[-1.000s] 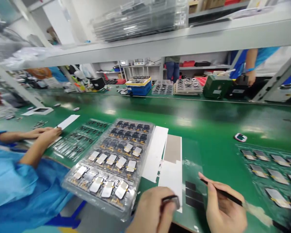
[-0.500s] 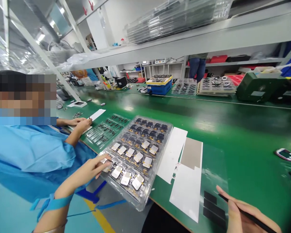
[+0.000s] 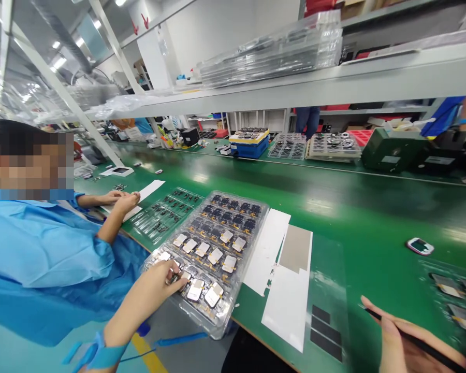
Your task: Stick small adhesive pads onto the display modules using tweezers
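My left hand [image 3: 161, 282] reaches over the near left corner of a clear plastic tray [image 3: 233, 300] full of small screen modules. Its fingers pinch one module [image 3: 175, 277] in the front row. My right hand [image 3: 407, 344] rests at the lower right on the green belt and grips a thin black tool [image 3: 411, 339] that points up and left. Three black strips [image 3: 326, 329] lie on the belt just left of that hand.
White and grey backing sheets [image 3: 285, 305] lie right of the tray. A co-worker in a blue coat [image 3: 42, 259] works at the left over another tray [image 3: 161, 215]. A small module [image 3: 420, 246] lies at the right. Trays and a blue box [image 3: 248, 145] stand across the belt.
My left hand left the black strips, crossed to the tray and now pinches a module in its front row. The view swung left. My right hand kept hold of the black tool.
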{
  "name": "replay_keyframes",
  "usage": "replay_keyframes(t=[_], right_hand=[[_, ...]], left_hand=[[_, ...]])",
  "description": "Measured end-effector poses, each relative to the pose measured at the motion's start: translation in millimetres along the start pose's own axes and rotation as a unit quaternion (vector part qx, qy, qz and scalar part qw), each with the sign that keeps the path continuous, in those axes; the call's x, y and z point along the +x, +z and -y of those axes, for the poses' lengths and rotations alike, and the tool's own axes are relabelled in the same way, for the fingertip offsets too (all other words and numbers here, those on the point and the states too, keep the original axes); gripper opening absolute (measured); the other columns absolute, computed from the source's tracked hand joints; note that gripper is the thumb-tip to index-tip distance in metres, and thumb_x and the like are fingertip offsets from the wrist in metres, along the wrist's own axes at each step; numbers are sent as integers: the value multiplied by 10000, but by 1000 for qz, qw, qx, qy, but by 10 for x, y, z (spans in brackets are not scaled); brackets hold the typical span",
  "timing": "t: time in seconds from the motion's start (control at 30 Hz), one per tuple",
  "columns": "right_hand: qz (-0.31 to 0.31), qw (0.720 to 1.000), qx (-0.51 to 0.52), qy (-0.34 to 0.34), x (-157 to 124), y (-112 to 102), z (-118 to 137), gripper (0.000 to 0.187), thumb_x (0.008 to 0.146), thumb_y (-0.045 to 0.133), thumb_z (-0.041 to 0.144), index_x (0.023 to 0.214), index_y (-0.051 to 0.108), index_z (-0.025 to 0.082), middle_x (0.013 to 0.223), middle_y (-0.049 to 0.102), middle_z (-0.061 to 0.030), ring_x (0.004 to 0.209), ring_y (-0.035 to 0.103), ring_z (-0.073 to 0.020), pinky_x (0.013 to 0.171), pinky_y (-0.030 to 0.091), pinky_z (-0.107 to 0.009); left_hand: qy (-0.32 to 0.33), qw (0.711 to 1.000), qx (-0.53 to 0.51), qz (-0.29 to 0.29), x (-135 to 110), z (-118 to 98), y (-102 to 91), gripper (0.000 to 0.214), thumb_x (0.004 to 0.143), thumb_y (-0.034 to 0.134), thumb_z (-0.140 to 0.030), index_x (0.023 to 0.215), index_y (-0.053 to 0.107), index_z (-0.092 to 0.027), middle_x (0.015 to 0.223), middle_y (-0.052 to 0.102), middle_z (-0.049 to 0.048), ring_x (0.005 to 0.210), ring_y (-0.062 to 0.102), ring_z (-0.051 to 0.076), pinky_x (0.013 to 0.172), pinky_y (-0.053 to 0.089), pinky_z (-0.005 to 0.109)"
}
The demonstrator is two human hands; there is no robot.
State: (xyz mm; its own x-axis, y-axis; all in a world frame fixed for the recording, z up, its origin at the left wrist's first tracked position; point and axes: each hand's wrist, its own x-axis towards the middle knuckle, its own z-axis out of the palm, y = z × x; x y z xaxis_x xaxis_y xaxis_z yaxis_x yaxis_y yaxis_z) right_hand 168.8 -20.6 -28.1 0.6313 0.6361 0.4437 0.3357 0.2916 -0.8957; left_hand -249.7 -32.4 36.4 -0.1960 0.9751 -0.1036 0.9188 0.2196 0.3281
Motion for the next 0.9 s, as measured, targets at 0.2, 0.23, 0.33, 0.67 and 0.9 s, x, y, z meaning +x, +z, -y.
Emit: replay_keyframes(t=[0.2,0.23,0.33,0.67,0.9], right_hand=[[15,999,-31,-28,-58,-3,-102,446,810,760,584,823,632,157,847,716,-119,739,730,-269,701,564,-375],[32,998,-21,-40,-63,-22,-161,414,827,758,546,845,626,155,865,720,-120,756,741,-270,697,576,-364],[46,998,23,-46,-61,-86,-284,307,862,757,430,894,610,163,898,720,-111,798,757,-256,716,598,-330],[119,988,48,84,-101,-130,-227,211,913,700,382,960,616,194,890,697,-67,808,748,-198,717,631,-261],[180,974,41,132,-178,-111,-258,257,876,739,401,916,613,181,756,697,-47,655,739,-192,604,618,-239]], left_hand=[[8,1000,-15,15,98,69,28,319,740,582,-530,744,572,-211,708,606,28,675,586,236,623,425,295],[14,1000,-17,18,105,99,24,321,739,575,-537,732,549,-217,694,599,20,668,585,234,619,430,293],[30,999,-25,12,94,125,37,304,779,525,-525,699,480,-236,628,574,-1,617,581,227,596,434,294],[360,880,-271,149,-233,-1654,953,141,915,482,-139,909,567,-252,895,705,-28,830,686,146,773,494,197],[399,865,-210,218,-66,-2010,1392,311,820,503,52,959,599,-210,1020,681,28,976,628,206,857,478,295]])
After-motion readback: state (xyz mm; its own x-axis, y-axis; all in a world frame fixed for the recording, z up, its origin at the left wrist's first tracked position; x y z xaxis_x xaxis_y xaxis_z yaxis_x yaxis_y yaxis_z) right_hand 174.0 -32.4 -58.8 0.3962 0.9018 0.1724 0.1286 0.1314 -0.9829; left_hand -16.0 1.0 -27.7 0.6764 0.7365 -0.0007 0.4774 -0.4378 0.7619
